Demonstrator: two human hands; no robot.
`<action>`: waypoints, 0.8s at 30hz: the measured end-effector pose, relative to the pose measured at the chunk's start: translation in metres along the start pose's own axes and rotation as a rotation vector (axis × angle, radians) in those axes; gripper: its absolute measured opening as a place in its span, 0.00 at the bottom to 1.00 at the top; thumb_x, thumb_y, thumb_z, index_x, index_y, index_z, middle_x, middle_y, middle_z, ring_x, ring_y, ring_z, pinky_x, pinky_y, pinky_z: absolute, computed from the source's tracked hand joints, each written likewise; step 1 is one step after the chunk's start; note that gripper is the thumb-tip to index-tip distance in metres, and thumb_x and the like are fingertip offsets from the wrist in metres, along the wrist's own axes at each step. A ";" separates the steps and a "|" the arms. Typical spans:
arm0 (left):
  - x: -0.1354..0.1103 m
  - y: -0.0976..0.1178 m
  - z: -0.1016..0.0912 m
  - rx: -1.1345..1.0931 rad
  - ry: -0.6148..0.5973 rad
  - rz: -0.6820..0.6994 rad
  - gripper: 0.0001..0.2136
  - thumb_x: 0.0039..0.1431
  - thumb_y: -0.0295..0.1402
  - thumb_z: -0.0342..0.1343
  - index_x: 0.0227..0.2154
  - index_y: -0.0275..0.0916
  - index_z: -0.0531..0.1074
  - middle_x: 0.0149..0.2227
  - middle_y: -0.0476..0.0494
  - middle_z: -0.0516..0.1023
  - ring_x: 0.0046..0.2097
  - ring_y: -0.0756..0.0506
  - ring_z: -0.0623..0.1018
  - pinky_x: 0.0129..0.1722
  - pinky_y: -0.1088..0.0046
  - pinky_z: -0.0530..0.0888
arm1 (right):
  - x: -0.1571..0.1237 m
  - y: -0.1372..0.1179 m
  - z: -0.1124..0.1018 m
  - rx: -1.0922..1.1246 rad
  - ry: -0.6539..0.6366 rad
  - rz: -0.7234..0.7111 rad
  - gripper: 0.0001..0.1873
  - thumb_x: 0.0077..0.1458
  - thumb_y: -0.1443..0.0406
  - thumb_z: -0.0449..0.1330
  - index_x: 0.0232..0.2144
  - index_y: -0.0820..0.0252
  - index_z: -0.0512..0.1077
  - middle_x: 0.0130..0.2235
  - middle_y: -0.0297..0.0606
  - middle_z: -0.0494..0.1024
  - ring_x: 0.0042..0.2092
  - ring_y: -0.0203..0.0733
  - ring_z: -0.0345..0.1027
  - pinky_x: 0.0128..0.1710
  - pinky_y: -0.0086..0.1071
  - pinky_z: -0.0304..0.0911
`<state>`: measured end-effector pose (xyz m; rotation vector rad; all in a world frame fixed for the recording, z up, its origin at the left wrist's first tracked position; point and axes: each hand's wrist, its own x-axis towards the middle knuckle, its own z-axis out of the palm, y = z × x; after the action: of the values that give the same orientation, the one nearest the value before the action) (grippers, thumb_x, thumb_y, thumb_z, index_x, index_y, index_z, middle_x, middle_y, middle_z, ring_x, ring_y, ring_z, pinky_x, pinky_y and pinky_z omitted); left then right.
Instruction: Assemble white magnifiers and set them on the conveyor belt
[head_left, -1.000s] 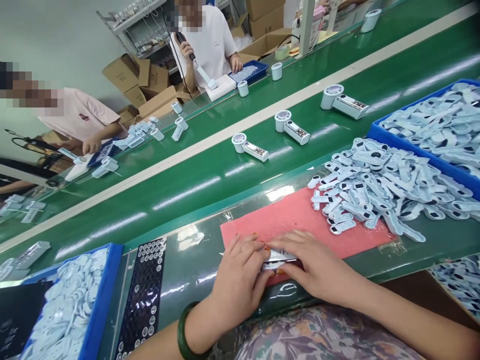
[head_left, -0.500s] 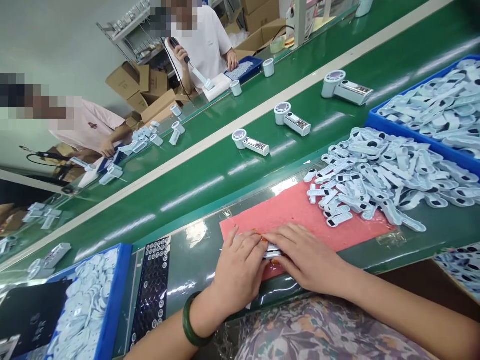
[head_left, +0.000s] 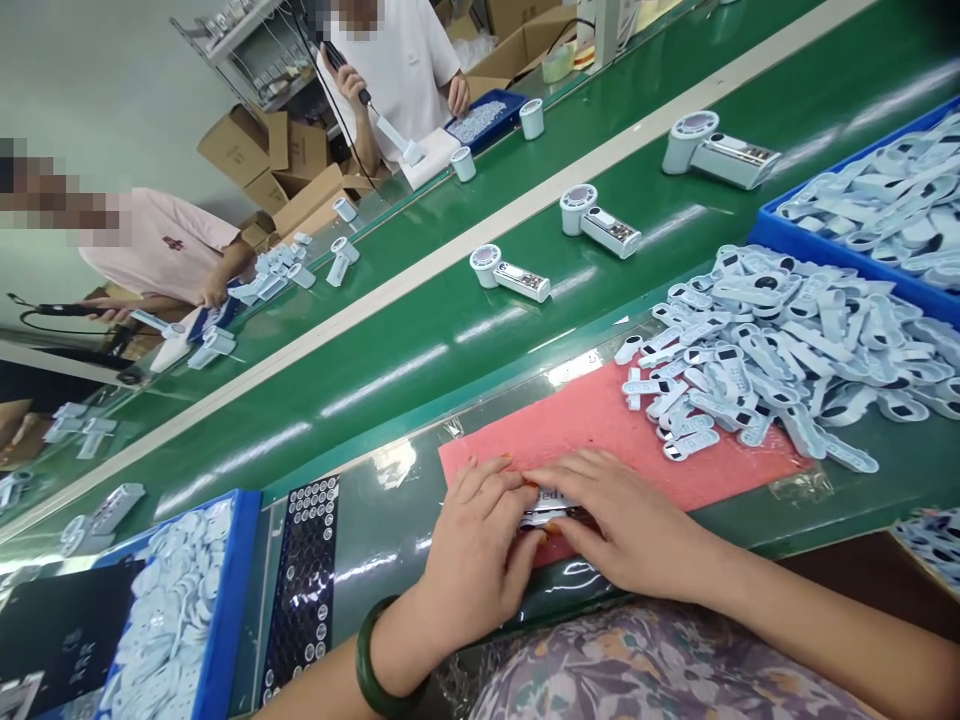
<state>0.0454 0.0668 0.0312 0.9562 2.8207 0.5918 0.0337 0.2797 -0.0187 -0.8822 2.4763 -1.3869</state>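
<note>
My left hand (head_left: 476, 545) and my right hand (head_left: 619, 525) meet at the near edge of a pink mat (head_left: 592, 425), fingers pressed together on a small pale plastic part (head_left: 551, 507) held between them. Most of that part is hidden under my fingers. A green bangle (head_left: 369, 672) circles my left wrist. A heap of pale blue plastic shells (head_left: 772, 355) lies on the mat's right end and beyond it.
A blue tray of shells (head_left: 877, 215) sits far right, another blue tray (head_left: 180, 610) near left beside a black sheet of round stickers (head_left: 300, 575). Handheld fans (head_left: 511, 275) lie on the green conveyor (head_left: 420, 340). Two people work across the belt.
My hands stay joined on the small part, with fingers shifting slightly. The view has tipped a little, sliding the fans and the far workers in the picture.
</note>
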 end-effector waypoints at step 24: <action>-0.002 0.013 0.008 -0.055 0.021 -0.131 0.18 0.65 0.25 0.50 0.56 0.45 0.63 0.54 0.46 0.73 0.57 0.42 0.70 0.65 0.50 0.58 | -0.002 -0.002 0.004 -0.017 -0.012 -0.001 0.29 0.63 0.73 0.52 0.64 0.56 0.57 0.54 0.42 0.68 0.53 0.52 0.59 0.58 0.55 0.56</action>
<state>0.0561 0.0779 0.0289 0.7527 2.8415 0.6629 0.0378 0.2774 -0.0192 -0.8924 2.4824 -1.3588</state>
